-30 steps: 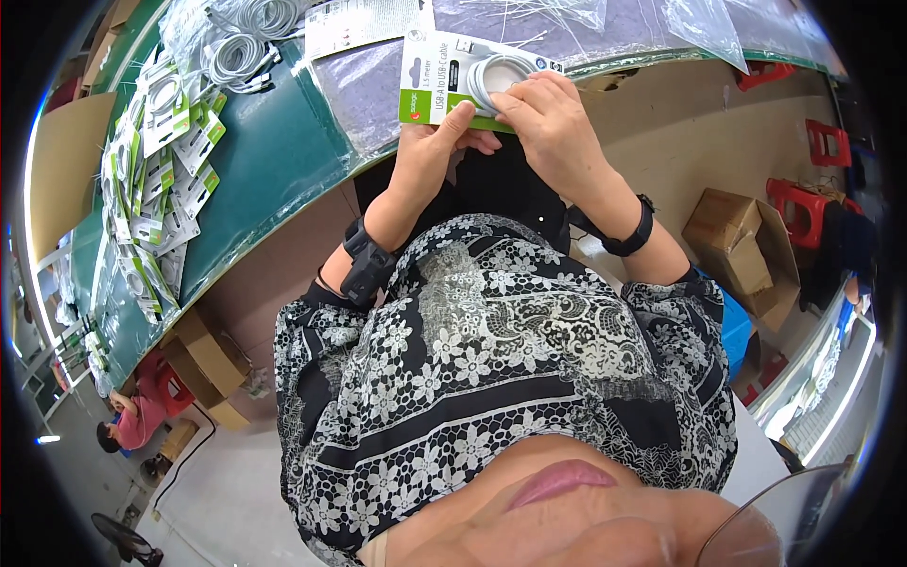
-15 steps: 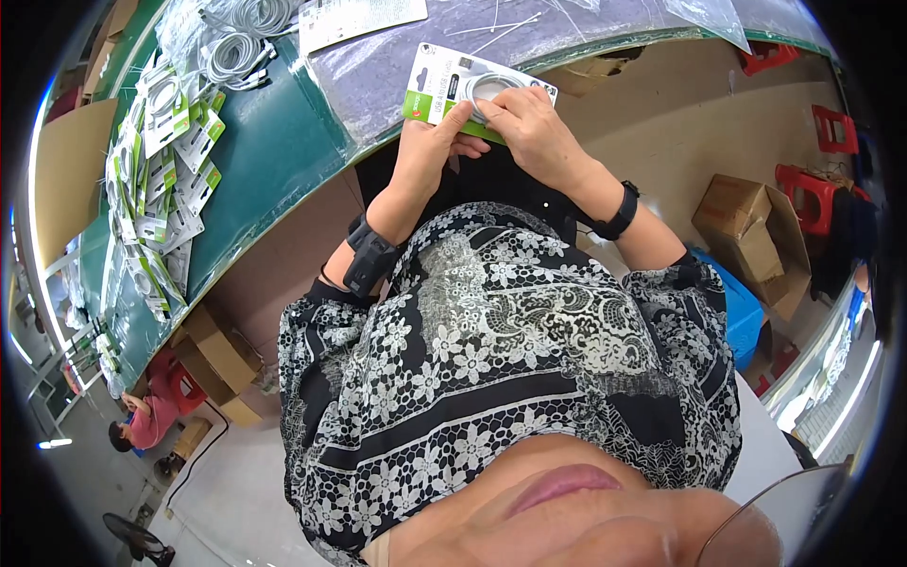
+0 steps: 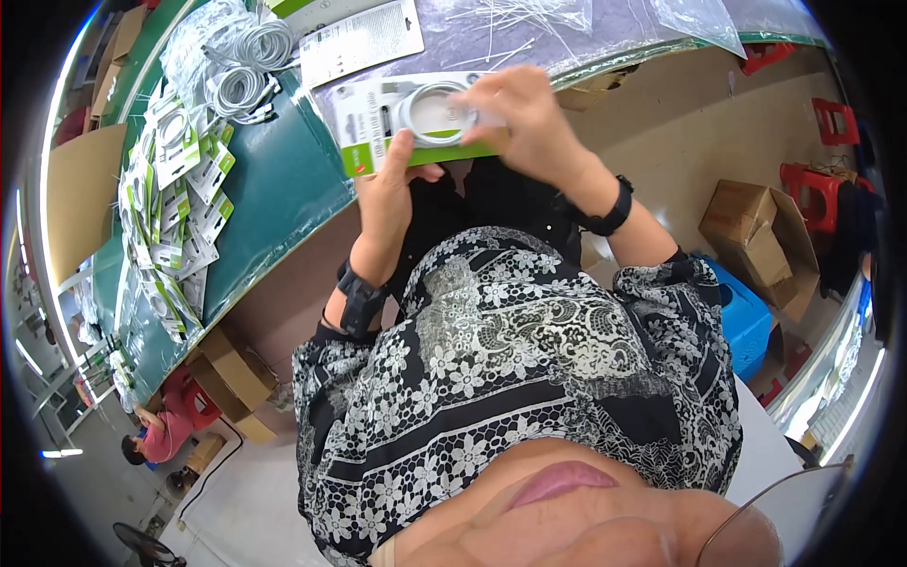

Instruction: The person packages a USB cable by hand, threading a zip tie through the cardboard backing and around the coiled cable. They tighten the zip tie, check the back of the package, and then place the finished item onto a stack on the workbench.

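Observation:
A white and green card (image 3: 364, 128) tilts in front of me at the table's near edge. On its face lies a coiled grey-white cable (image 3: 407, 111). My left hand (image 3: 385, 194) is closed on the card's lower left part, thumb on the front and fingers behind. At the card's right end is my right hand (image 3: 534, 123), its fingers over the coil's right side. Motion smears these fingers, so their grip is unclear.
A heap of carded cables (image 3: 175, 222) covers the left of the green table (image 3: 274, 165). Loose coiled cables (image 3: 241, 90), another card (image 3: 364, 42) and thin white ties (image 3: 501, 19) lie farther back. A cardboard box (image 3: 742, 231) and red stools (image 3: 812, 198) stand right; a person (image 3: 172, 430) sits far left.
The card has shifted left and nearer, and now shows more of its face. My left hand moved left with it. My right hand has lifted toward the card's right end, blurred.

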The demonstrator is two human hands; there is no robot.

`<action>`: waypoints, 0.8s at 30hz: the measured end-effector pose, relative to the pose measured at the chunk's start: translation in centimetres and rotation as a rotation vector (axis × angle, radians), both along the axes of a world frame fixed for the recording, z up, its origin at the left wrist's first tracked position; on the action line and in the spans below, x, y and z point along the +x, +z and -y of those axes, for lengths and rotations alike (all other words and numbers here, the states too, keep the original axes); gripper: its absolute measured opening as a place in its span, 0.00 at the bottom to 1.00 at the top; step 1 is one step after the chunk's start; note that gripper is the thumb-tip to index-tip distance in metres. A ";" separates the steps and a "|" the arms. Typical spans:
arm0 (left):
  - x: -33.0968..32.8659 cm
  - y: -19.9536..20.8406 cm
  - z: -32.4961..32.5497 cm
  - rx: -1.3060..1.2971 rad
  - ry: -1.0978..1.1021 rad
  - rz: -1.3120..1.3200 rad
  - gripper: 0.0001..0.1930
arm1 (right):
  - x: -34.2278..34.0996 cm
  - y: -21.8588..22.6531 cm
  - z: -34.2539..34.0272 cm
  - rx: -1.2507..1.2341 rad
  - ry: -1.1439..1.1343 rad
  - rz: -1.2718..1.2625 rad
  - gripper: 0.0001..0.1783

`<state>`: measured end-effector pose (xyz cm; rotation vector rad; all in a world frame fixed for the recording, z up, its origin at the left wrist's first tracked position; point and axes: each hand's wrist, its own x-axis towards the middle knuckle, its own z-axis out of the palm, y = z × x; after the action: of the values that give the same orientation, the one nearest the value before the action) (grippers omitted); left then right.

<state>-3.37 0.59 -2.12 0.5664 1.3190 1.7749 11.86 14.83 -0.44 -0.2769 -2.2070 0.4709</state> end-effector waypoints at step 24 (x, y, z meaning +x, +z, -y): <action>-3.6 0.8 -1.3 0.222 0.146 -0.121 0.12 | -4.8 0.5 -4.9 -0.699 -0.161 -0.192 0.10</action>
<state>-7.00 1.88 -1.29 0.7246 1.2796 2.0506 7.10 19.69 0.02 -0.7366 -1.7500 1.1200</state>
